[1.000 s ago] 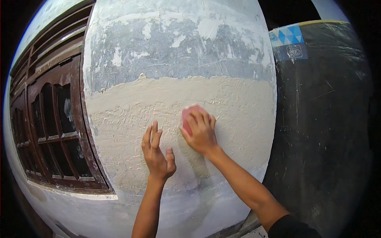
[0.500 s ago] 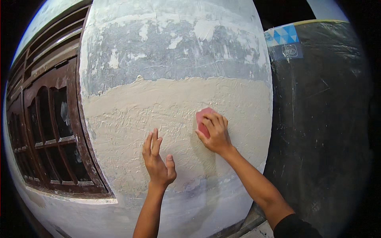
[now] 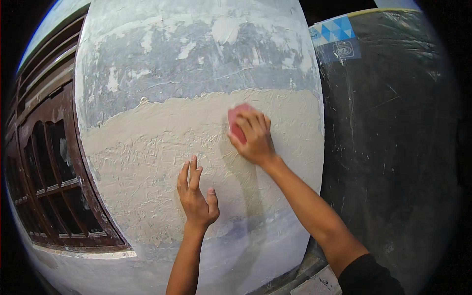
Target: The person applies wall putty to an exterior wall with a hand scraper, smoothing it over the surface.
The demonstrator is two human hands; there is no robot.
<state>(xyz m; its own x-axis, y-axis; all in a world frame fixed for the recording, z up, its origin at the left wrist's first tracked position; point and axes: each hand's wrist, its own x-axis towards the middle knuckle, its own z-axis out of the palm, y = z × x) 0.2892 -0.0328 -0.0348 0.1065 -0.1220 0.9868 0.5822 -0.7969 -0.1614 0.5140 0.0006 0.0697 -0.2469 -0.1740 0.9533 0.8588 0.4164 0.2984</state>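
In my right hand [image 3: 257, 142] is a flat pink-red piece of sandpaper [image 3: 237, 114], gripped between thumb and fingers. It lies against the upper part of a cream, ridged band of putty [image 3: 142, 152] on the wall, and my fingers cover much of it. Lower and to the left, my left hand [image 3: 197, 199] is raised with its fingers stretched and thumb apart, holding nothing. Whether its fingertips touch the wall I cannot tell.
Above the putty runs a patchy grey and white band of wall [image 3: 162, 64]. A brown wooden window [image 3: 54, 172] with dark panes borders it at left. A black sheet-like panel [image 3: 383, 147] with a blue-and-white patterned strip [image 3: 332, 32] stands at right.
My right hand has slid the sandpaper upward on the putty. The left hand keeps its pose. The whole view has shifted slightly, with the wall now further left.
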